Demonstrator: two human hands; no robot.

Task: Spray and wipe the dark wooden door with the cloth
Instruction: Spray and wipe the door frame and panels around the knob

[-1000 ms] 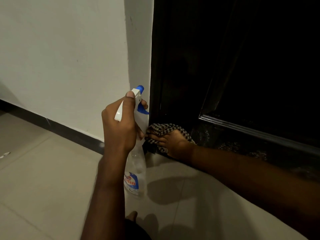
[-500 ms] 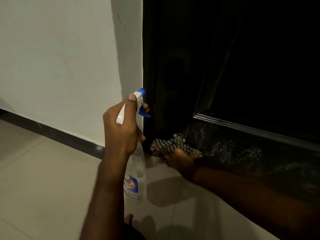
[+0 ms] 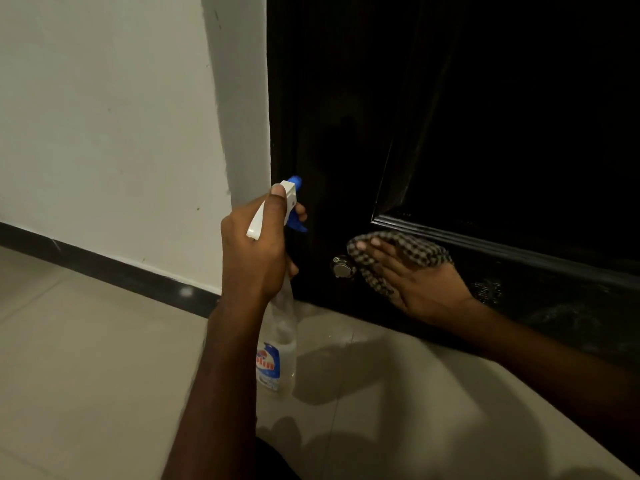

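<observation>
1 head view, down at door (image 3: 332, 98).

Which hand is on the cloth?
The right hand, fingers laid flat over the checked cloth against the door; the left hand grips the spray bottle instead.

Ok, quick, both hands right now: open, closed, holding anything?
Left hand: grips the spray bottle.
Right hand: open, straight fingers press the cloth flat against the door.
</observation>
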